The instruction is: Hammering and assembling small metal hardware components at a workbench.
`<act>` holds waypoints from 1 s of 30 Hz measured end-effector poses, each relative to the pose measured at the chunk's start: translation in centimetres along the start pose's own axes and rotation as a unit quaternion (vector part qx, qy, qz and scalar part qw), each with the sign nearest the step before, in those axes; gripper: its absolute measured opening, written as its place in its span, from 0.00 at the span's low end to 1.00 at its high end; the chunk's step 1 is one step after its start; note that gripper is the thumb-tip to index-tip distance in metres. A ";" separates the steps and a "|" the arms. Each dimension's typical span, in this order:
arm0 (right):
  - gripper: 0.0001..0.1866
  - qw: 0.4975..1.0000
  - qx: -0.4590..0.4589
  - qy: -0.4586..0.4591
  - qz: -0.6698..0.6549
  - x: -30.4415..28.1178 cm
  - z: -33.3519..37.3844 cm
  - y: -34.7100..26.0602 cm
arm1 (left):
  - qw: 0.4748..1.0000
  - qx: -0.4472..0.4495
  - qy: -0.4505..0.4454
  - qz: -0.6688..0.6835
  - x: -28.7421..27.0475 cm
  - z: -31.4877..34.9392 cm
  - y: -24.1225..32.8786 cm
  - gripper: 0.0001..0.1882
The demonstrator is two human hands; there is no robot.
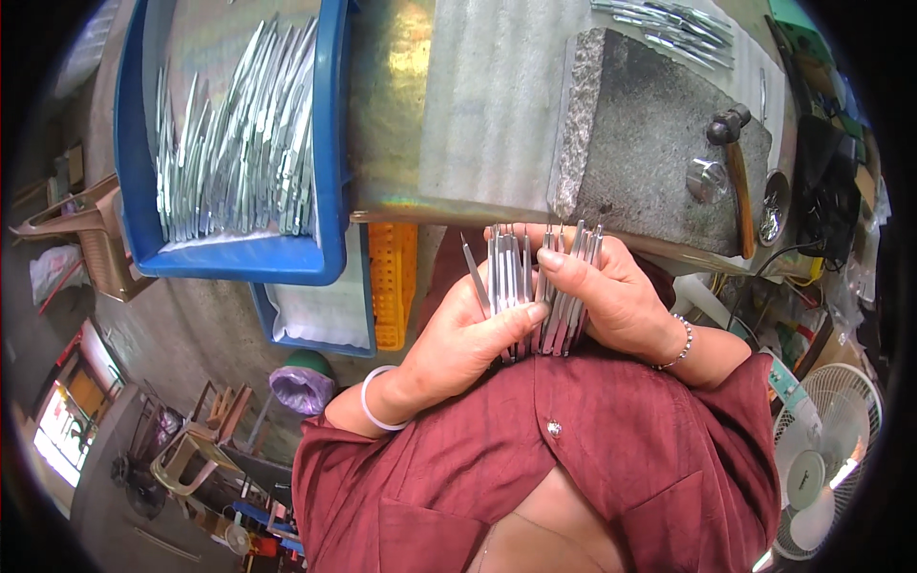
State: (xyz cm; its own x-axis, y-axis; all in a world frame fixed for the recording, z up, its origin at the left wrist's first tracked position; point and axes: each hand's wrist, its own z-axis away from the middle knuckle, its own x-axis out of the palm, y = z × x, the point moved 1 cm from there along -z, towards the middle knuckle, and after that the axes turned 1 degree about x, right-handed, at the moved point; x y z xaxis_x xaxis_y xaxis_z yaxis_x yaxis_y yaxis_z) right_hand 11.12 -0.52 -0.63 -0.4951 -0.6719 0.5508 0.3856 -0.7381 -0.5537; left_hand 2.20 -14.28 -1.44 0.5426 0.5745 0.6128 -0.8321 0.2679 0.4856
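Observation:
In front of my chest, close to the bench edge, both hands share a fanned row of slim silver metal strips [511, 272], their narrow ends pointing up. My left hand [449, 344] is closed around the left part of the row, thumb laid across the strips; one strip leans outward at its left side. My right hand [616, 291] grips the right part, its thumb pressing near the tops. Fingers behind the strips are mostly hidden. Many similar strips [244, 143] lie in a blue plastic bin [330, 143] at the upper left.
On the bench, a dark stone block [659, 124] carries a wooden-handled hammer [740, 181]. More strips [673, 33] lie behind it; a small round dish [772, 210] sits right. Below the bin are a lower blue tray [363, 329] and yellow-orange crate [389, 277]. A fan [826, 439] stands lower right.

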 end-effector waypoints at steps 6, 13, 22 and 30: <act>0.18 0.999 -0.031 0.006 -0.003 0.1 -0.2 -0.4 | 1.000 -0.014 0.006 -0.002 0.2 0.0 0.8 0.11; 0.18 0.999 0.025 0.010 -0.039 0.0 -0.3 -0.5 | 0.997 -0.040 0.008 0.068 0.5 -0.1 1.4 0.13; 0.16 0.999 0.035 0.013 -0.037 0.2 -0.4 -0.4 | 0.993 -0.041 -0.016 0.110 0.2 -0.2 1.2 0.15; 0.16 0.999 -0.023 0.010 0.028 0.3 -0.5 0.0 | 0.993 0.012 -0.050 0.107 -0.5 -0.4 0.5 0.16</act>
State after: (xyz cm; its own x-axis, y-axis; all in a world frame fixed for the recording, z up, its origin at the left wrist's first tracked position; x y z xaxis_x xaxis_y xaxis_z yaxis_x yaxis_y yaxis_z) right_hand 10.58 -0.73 -0.75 -0.4899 -0.7100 0.5059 0.3775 -0.6958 -0.6110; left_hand 1.49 -14.15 -1.78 0.3629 0.5365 0.7619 -0.9273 0.1277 0.3517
